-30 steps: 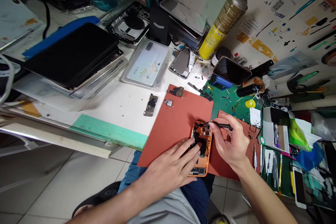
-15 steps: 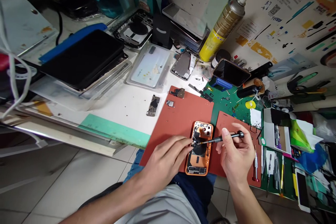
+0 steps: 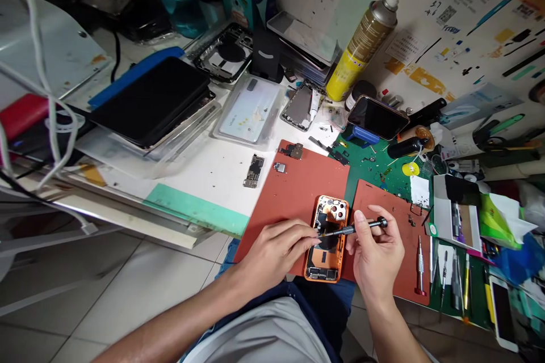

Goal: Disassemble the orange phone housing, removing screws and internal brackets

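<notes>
An orange phone housing [image 3: 324, 258] with inner parts showing lies on the red-brown mat [image 3: 264, 221] near the front edge. My right hand [image 3: 378, 249] grips a dark screwdriver [image 3: 348, 229], its shaft pointing left across the housing. The tip meets the fingertips of my left hand [image 3: 279, 249], over the housing's left side. Thumb and fingers of my left hand are pinched together; whatever lies between them is too small to make out.
Left of the mat lies a circuit board [image 3: 254, 171]. Small parts [image 3: 293, 151] rest at the mat's top. A spray can [image 3: 361, 45] and a propped phone [image 3: 378, 117] stand behind. Tools [image 3: 420, 266] lie at right, and stacked devices [image 3: 151, 99] at left.
The screwdriver's tip has moved left from the middle of the housing to my left fingertips. The camera view has shifted slightly, and my right hand has come a little closer to my left.
</notes>
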The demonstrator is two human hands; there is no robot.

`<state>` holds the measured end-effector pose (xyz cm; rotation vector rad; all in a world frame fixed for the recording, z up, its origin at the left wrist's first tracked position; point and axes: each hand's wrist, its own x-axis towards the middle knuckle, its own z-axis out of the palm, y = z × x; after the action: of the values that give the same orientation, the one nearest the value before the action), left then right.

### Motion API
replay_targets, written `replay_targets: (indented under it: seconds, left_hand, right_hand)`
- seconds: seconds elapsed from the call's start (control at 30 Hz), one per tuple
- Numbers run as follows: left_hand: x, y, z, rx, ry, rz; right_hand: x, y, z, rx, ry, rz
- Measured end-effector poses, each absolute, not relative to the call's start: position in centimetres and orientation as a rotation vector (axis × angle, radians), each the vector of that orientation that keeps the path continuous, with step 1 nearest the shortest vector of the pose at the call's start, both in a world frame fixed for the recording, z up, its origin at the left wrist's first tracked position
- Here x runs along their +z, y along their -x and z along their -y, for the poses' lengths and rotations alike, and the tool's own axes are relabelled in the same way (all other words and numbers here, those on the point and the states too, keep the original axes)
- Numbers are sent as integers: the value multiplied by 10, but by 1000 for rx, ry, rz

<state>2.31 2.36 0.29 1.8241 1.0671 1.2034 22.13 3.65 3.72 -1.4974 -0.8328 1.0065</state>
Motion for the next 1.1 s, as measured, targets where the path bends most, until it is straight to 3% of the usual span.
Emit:
replay_targets:
  seconds: [0.63, 1.1]
  left_hand:
    - [-1, -23, -23, 1195, -1747, -1055]
    - [-2, -20, -23, 1152, -1748, -1042]
  right_hand:
    - [41, -222, -22, 665, 1468, 1149]
    - [40, -241, -21, 716, 1256, 1473]
